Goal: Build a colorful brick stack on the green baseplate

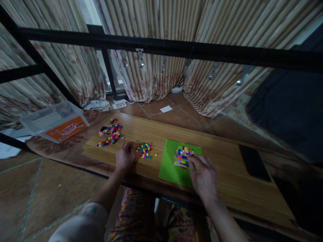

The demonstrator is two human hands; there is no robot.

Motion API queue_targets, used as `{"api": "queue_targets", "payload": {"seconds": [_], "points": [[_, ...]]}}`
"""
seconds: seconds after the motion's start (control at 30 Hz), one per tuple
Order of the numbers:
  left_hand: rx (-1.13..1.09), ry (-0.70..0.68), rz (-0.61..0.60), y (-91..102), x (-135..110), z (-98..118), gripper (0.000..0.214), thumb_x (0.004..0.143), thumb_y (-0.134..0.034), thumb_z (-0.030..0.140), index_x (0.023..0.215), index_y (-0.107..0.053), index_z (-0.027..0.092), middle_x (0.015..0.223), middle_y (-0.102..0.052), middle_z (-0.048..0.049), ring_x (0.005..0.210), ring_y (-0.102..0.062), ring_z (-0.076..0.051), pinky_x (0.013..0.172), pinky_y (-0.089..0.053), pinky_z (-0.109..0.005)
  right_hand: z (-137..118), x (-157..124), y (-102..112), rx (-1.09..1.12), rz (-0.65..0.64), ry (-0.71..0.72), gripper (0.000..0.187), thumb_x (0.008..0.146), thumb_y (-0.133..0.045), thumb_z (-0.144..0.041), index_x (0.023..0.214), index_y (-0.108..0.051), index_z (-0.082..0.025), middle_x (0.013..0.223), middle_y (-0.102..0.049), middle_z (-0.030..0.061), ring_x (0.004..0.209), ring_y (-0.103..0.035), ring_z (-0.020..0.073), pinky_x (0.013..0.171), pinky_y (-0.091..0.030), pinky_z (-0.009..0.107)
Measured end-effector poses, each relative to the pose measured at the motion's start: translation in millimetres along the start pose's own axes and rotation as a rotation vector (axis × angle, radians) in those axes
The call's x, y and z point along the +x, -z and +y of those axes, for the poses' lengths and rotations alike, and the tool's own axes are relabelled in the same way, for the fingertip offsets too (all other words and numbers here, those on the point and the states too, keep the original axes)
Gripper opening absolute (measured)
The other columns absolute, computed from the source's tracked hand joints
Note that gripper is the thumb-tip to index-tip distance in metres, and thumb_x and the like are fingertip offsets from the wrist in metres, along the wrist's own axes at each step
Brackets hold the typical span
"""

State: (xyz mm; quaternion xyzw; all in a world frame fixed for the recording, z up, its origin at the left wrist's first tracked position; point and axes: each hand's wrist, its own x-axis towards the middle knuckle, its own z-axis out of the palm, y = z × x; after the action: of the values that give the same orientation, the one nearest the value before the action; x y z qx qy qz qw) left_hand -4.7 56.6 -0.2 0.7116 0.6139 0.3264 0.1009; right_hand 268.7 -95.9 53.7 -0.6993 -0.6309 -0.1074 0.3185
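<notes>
On the wooden board lies a green studded baseplate [169, 161], and a low block of many-coloured small bricks [183, 157] stands on it. My right hand [204, 173] reaches over the plate, thumb and fingertips pinched at the block's right side; whatever sits between the fingertips is too small to make out. My left hand [125, 156] rests curled on the board, just left of a small pile of loose coloured bricks [144, 150]. Its fingers are bent inward, and their inside is hidden. One yellow brick [155, 154] lies apart, between that pile and the baseplate.
A larger heap of mixed bricks [111, 132] covers the board's left end. Beyond it stands a clear plastic box [54, 121] with an orange label. A dark phone-like slab [254, 163] lies on the right. A black metal bar [161, 45] crosses before striped curtains [151, 77].
</notes>
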Motion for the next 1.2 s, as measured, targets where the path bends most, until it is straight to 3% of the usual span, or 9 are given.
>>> {"api": "queue_targets", "payload": {"seconds": [0.17,0.3,0.43,0.53,0.73,0.97,1.2], "points": [[-0.006,0.001,0.01,-2.1,0,-1,0.02,0.081,-0.046,0.02,0.09,-0.064,0.02,0.093,-0.068,-0.0061,0.087,-0.064,-0.02,0.074,-0.049,-0.028,3,3,-1,0.011,-0.029,0.02,0.025,0.093,-0.047,-0.025,0.084,-0.071,-0.023,0.089,-0.067,0.0051,0.082,-0.056,0.0196,0.073,-0.046,0.032],[-0.018,0.001,0.008,-4.2,0,-3,0.019,0.08,-0.046,0.02,0.088,-0.063,0.02,0.09,-0.067,-0.0059,0.086,-0.064,-0.02,0.075,-0.048,-0.028,-1,1,5,0.108,0.061,-0.021,0.021,0.092,-0.05,-0.028,0.09,-0.071,-0.024,0.09,-0.067,0.0045,0.083,-0.059,0.0187,0.077,-0.048,0.033],[-0.044,-0.004,0.01,-4.8,0,-3,0.019,0.081,-0.045,0.018,0.087,-0.063,0.02,0.09,-0.067,-0.0058,0.086,-0.064,-0.019,0.076,-0.048,-0.028,-23,-11,13,0.226,0.134,-0.077,0.017,0.091,-0.054,-0.028,0.095,-0.07,-0.023,0.09,-0.067,0.004,0.085,-0.062,0.0175,0.08,-0.049,0.031],[-0.056,-0.003,0.009,-4.6,-1,-1,0.019,0.081,-0.045,0.018,0.088,-0.063,0.02,0.092,-0.067,-0.0058,0.087,-0.063,-0.019,0.075,-0.048,-0.028,-48,-25,9,0.329,0.057,-0.053,0.015,0.091,-0.054,-0.025,0.094,-0.069,-0.023,0.09,-0.067,0.0035,0.085,-0.062,0.0165,0.079,-0.049,0.029],[-0.036,0.024,-0.001,-5.0,-2,1,0.018,0.081,-0.045,0.016,0.086,-0.062,0.02,0.089,-0.066,-0.0045,0.083,-0.062,-0.017,0.073,-0.046,-0.026,-82,-38,-25,0.415,-0.187,-0.009,0.02,0.094,-0.047,-0.021,0.093,-0.067,-0.021,0.086,-0.067,0.0036,0.08,-0.061,0.016,0.075,-0.048,0.028],[-0.07,0.021,-0.004,-5.4,-3,3,0.017,0.08,-0.045,0.013,0.084,-0.061,0.02,0.087,-0.065,-0.004,0.083,-0.061,-0.016,0.075,-0.046,-0.026,-87,-6,-72,0.318,-0.258,0.026,0.021,0.091,-0.047,-0.017,0.097,-0.067,-0.019,0.09,-0.065,0.0059,0.087,-0.059,0.0193,0.079,-0.046,0.03],[-0.066,0.034,-0.013,-4.1,-4,4,0.018,0.08,-0.046,0.013,0.086,-0.062,0.019,0.086,-0.064,-0.0042,0.082,-0.061,-0.016,0.075,-0.046,-0.025,-97,11,-96,0.141,-0.369,-0.013,0.014,0.086,-0.056,-0.015,0.094,-0.066,-0.02,0.089,-0.065,0.0051,0.089,-0.059,0.0194,0.078,-0.043,0.028]]}}
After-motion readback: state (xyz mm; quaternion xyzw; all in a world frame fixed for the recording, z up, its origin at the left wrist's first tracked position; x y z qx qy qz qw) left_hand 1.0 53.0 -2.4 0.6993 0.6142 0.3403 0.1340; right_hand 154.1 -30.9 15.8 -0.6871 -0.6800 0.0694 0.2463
